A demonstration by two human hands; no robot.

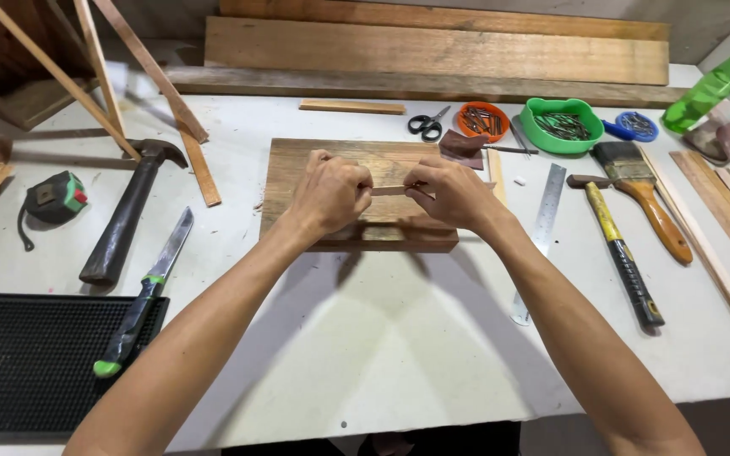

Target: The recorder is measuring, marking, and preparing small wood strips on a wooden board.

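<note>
I'm at a white table (399,338) with long planks (433,51) stacked along its far edge against the wall. Between my two hands I hold a small wood strip (389,191), level and running left to right, just above a thick board (356,169) that lies flat in the middle of the table. My left hand (329,192) is pinched shut on the strip's left end, and my right hand (454,194) is pinched shut on its right end, knuckles facing me. Just past the board, on the far side, lie scissors (427,124), an orange dish (483,121) of nails and a green tub (563,125) of nails, with a small blue lid (636,126) beside it. Right of the board a steel ruler (542,228) runs near to far, then a yellow-handled hammer (618,253) and a brush (640,190), and thin slats (728,228) near the right edge. A green bottle (716,84) leans at the far right. Left of the board lie a thin batten (198,165), a big dark hammer (128,211), a green-handled knife (147,291) with its handle on a black mat (27,363), and a tape measure (54,198) further left. A wooden frame (44,67) stands at the far left.
</note>
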